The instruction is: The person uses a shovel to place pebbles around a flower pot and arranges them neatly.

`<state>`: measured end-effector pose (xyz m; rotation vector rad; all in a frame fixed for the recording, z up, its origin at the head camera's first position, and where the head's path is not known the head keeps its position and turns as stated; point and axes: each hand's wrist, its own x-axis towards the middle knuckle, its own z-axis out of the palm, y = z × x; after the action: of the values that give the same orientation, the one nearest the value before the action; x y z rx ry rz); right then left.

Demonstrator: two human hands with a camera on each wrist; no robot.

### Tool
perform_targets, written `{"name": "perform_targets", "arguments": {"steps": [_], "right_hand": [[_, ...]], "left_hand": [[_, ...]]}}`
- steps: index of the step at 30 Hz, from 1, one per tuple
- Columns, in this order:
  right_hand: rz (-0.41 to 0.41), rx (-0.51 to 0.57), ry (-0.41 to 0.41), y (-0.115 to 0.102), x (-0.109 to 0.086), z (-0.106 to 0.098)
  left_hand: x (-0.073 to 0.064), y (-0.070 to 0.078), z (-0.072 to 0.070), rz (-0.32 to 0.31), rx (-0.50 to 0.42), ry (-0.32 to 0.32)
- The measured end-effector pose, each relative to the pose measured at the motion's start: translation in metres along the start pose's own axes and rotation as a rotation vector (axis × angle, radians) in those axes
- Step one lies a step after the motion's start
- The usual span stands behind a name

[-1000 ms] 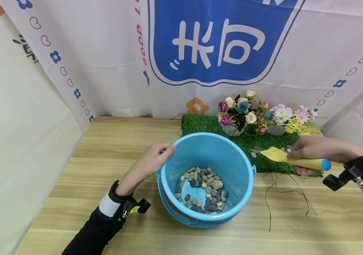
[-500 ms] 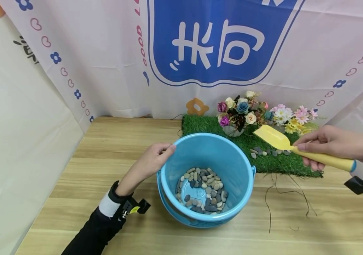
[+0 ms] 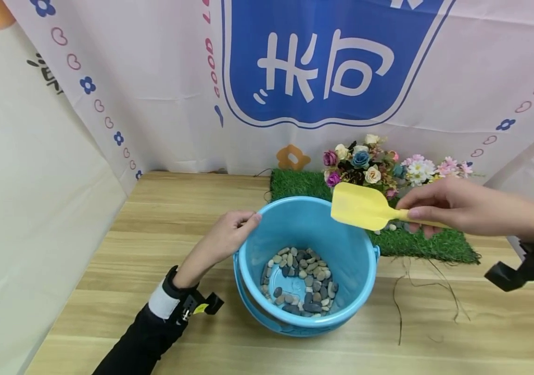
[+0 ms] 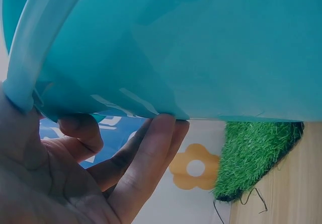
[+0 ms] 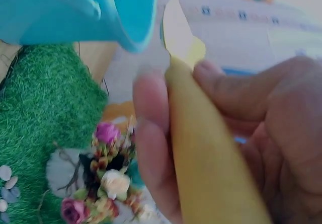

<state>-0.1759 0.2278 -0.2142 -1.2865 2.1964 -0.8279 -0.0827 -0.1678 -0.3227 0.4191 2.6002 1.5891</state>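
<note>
A light blue bucket (image 3: 285,224) stands on the wooden table. Pebbles (image 3: 313,307) lie over part of its bottom, some grey and some tan. My left hand (image 3: 217,239) grips the left side of the rim; in the left wrist view its fingers (image 4: 146,158) rest against the bucket's outer wall. With my right hand (image 3: 463,205) I hold a yellow toy shovel (image 3: 358,205) by its handle (image 5: 201,148), between thumb and fingers. The shovel's blade overlaps the bucket's far right rim in the head view, its broad face turned toward the camera.
Behind the bucket lies a mat of artificial grass (image 3: 435,247), bearing potted artificial flowers (image 3: 360,161) and a few pebbles (image 5: 7,189). Loose dark threads (image 3: 398,312) trail on the table to the right. A printed cloth (image 3: 168,104) hangs at the back.
My right hand has raised the shovel from the grass and brought it left to the bucket's rim, turning the blade. The left hand keeps its place on the rim.
</note>
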Motion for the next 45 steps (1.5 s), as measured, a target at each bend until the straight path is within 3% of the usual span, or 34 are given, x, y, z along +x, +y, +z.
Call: {"name": "perform_targets", "arguments": {"steps": [3, 10, 13, 26, 36, 45], "right_hand": [[-0.015, -0.09, 0.019, -0.011, 0.009, 0.006], [0.025, -0.458, 0.098, -0.035, 0.032, 0.025], [0.022, -0.548, 0.103, -0.041, 0.044, 0.034], [0.02, -0.695, 0.056, -0.055, 0.082, 0.064], [0.02, -0.725, -0.095, -0.056, 0.114, 0.082], [0.031, -0.711, -0.195, -0.053, 0.131, 0.083]], "left_hand": [[0.001, 0.0, 0.001, 0.004, -0.01, -0.005], [0.0, 0.0, 0.0, -0.007, -0.022, -0.007], [0.0, -0.001, 0.0, -0.011, -0.026, -0.007], [-0.001, 0.0, 0.001, -0.015, -0.008, 0.006], [-0.001, 0.0, 0.002, -0.011, -0.017, 0.005], [0.001, 0.001, 0.001, -0.005, -0.016, 0.008]]}}
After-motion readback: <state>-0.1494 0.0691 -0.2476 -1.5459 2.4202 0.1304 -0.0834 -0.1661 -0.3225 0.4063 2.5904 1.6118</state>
